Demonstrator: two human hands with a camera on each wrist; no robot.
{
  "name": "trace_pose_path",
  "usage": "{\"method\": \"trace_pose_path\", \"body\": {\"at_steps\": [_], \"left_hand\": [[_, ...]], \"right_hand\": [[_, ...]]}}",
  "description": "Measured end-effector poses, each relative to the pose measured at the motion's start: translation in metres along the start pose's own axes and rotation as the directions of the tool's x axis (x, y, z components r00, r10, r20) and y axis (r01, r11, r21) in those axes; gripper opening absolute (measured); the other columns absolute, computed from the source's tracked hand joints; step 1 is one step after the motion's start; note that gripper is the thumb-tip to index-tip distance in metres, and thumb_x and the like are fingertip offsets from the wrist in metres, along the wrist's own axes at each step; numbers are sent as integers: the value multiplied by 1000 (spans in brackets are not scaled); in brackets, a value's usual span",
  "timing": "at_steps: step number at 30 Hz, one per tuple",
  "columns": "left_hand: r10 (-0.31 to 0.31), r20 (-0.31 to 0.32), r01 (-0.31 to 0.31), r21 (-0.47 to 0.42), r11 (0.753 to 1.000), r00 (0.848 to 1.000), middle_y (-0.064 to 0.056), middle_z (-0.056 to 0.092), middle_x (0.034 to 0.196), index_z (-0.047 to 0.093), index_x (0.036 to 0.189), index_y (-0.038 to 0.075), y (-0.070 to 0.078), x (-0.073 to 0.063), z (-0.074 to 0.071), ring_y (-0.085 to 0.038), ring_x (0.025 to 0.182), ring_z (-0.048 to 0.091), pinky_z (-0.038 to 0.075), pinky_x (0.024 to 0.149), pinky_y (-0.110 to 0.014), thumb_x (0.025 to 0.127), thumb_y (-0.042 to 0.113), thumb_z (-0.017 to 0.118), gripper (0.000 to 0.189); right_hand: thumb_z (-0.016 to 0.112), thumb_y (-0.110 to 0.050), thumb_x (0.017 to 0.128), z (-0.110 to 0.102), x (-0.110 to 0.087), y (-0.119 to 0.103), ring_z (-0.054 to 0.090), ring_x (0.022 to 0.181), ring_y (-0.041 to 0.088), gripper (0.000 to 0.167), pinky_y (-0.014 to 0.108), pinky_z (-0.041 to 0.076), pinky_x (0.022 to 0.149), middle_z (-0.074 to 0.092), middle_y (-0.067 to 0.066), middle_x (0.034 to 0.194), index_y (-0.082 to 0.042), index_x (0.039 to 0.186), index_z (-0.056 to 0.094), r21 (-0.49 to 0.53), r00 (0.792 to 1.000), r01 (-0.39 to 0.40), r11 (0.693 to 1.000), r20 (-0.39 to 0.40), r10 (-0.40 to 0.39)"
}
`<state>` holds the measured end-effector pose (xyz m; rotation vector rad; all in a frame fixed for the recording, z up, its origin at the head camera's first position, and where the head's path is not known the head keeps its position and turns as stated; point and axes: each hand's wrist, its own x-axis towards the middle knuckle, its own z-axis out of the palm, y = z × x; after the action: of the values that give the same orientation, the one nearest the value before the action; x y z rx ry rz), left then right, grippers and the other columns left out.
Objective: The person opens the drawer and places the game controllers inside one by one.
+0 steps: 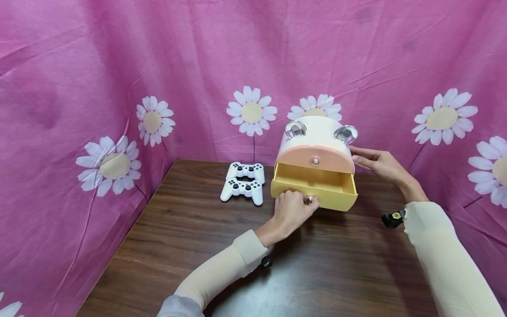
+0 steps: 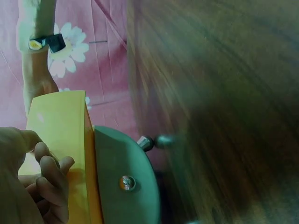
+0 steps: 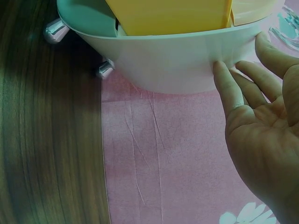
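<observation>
A small white rounded drawer cabinet (image 1: 317,132) stands at the back of the table, with a peach top drawer (image 1: 295,155) and a green bottom drawer (image 2: 112,154). Between them the yellow drawer (image 1: 334,201) is pulled out, and no contents show in its visible interior. My left hand (image 1: 289,212) is at the front of that drawer, fingers curled around its round metallic knob (image 1: 309,200). On the cabinet's right side, my right hand (image 1: 380,166) rests its extended fingertips (image 3: 224,77) against the white wall.
Two white game controllers, a rear one (image 1: 246,171) and a front one (image 1: 242,190), lie left of the cabinet on the dark wooden table (image 1: 178,246). Shiny silver ear-like pieces (image 1: 295,129) top the cabinet. A pink daisy-print curtain (image 1: 198,66) hangs close behind.
</observation>
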<state>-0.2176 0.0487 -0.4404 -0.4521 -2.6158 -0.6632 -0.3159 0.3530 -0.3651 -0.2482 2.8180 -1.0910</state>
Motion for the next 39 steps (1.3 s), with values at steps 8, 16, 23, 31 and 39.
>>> {"method": "trace_pose_path", "body": {"at_steps": [8,16,23,31,39], "left_hand": [[32,28,-31,-24,999,999,13,27,44,35,49,25,3,-19,-9,-6,44,38,30,41,-21,99,51,64,63],[60,-8,-60,13,998,998,13,31,45,38,49,26,2,-32,-13,-7,43,41,29,42,-22,97,51,67,61],[90,-9,-90,-11,996,996,14,30,45,40,51,27,1,-38,-15,-6,44,41,30,43,-21,99,51,67,61],[114,-2,-114,-41,993,993,14,31,47,41,50,27,4,-40,-14,-7,46,44,33,44,-22,98,52,68,60],[101,35,-96,-111,989,994,17,50,50,72,63,28,-3,-39,-19,0,51,48,39,49,-17,99,55,67,45]], "right_hand": [[58,-58,104,0,-1,-2,50,144,33,67,9,43,85,47,15,163,-26,162,46,4,1000,10,1000,-12,-10],[59,-57,104,0,-1,-1,47,148,37,68,8,40,86,46,15,164,-25,162,46,16,1000,10,1000,-6,-10],[58,-59,104,-1,0,-1,46,149,39,68,20,41,94,44,16,166,-26,163,44,6,1000,1,1000,4,-1],[58,-58,104,-1,-2,-1,48,147,37,68,11,41,87,45,16,165,-25,163,45,9,1000,3,1000,-7,-3],[58,-60,104,-1,-2,-3,46,149,40,70,40,45,107,43,17,166,-26,163,44,9,1000,2,1000,7,-2]]}}
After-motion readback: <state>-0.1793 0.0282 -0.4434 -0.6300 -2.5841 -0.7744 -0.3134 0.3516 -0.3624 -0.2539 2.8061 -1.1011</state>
